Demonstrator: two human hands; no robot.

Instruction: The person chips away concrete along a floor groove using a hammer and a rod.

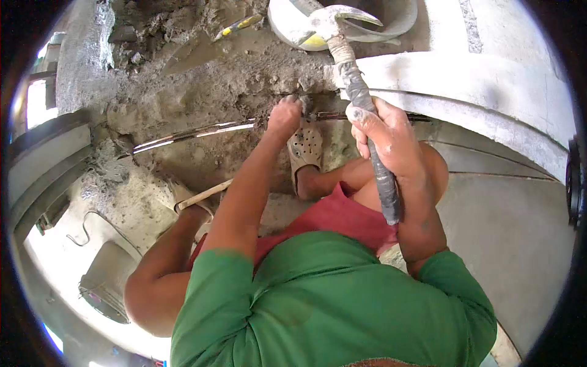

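Gripping the hammer by its tape-wrapped handle, your right hand is closed around the middle of the shaft, the thumb lying along it. The hammer slants across your view: the butt end points back toward your right forearm, and the clawed head appears in front of the near rim of the pale bucket, though you cannot tell from this angle how high it hangs above the ground. It lies to the right of your left hand, the head farther forward than either hand.

Your left hand is down at the near edge of the rough, broken ground, just beyond the tip of your right clog. Its fingers are curled in, narrow rather than spread; a small greyish piece shows beside the fingertips, and whether you hold it or only touch it cannot be told.

Along that same near edge run thin metal strips, on the left side of your left hand and again on its right. Near the far edge of the broken ground, left of the bucket, lies a yellow-handled tool. A wooden stick slants beside your left clog, well apart from the hammer.
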